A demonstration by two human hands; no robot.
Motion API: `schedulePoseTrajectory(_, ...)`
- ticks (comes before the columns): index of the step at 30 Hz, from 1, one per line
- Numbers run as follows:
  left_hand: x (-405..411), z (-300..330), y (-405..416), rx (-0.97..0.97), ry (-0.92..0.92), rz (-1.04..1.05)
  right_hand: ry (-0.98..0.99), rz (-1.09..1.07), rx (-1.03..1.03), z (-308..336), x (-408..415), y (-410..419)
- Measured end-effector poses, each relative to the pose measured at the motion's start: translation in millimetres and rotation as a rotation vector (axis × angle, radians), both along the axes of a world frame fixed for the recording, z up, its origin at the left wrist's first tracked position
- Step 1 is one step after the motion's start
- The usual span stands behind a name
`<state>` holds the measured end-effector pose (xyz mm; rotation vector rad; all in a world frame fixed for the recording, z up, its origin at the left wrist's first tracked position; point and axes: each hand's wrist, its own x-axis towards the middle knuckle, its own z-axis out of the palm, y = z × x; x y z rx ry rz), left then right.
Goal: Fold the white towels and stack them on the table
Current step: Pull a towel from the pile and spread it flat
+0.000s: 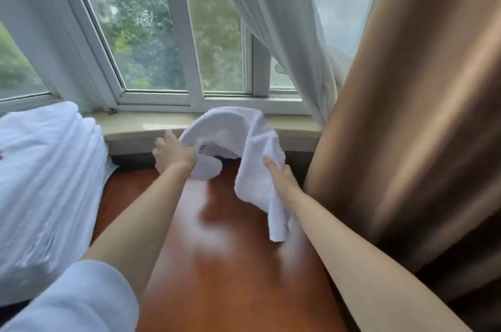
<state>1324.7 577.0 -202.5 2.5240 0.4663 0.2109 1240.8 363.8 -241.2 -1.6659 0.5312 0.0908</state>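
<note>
A white terry towel (244,136) with a small embroidered logo hangs arched and unfolded. More white towels (46,177) lie heaped at the left of the glossy reddish-brown wooden counter (217,264).

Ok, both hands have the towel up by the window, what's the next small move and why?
Probably draw the hands apart and lower the towel flat onto the table. It hangs bunched between the left hand and right hand, too crumpled to fold, and the wood below lies bare.
</note>
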Motion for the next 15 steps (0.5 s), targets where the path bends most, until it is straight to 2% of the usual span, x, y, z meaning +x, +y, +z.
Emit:
schedulePoseTrajectory(2, -41, -30, -17, -0.076, 0.2, -0.06, 0.17, 0.258, 0.052, -25, -21, -6)
schedulePoseTrajectory(4, -92, -64, -39, -0.311, 0.389, -0.038, 0.298, 0.461, -0.067, -48, -47, -15)
schedulePoseTrajectory(6, -138, -92, -60, -0.645, 0.575, 0.056, 0.293, 0.587, -0.216, -67, -68, -26)
schedulePoseTrajectory(8, -171, -118, -79, -0.827, 0.698, 0.1, 0.249, 0.62, -0.228, -77, -85, -35)
schedulePoseTrajectory(11, -212, -136, -103, -0.95, 0.639, 0.252, 0.187, 0.657, -0.196, -79, -107, -47)
schedulePoseTrajectory(13, -230, -138, -114, -1.028, 0.579, 0.319, 0.195, 0.759, -0.143, -80, -121, -57)
schedulePoseTrajectory(15, -238, -132, -119, -1.126, 0.45, 0.35, 0.202, 0.825, -0.054, -75, -130, -65)
